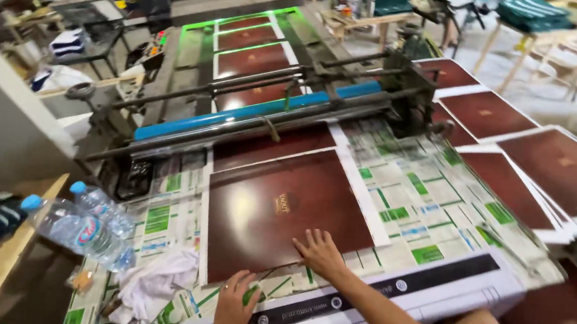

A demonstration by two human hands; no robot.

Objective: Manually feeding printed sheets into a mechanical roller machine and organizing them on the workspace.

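Head view looks down on a dark brown printed sheet (283,215) lying flat on the paper-covered bench (434,199), just out of the roller machine (258,109). The right hand (320,252) lies open, fingers spread, pressing the sheet's near edge, seemingly to keep it flat. The left hand (234,308) rests palm down at the near corner, gripping nothing. Two water bottles (85,226) and a crumpled white rag (154,284) lie to the left; stacked brown sheets (514,186) crowd the right side.

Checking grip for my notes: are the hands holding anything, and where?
Nothing is gripped. Both the left hand and right hand press flat on the brown sheet's near edge.
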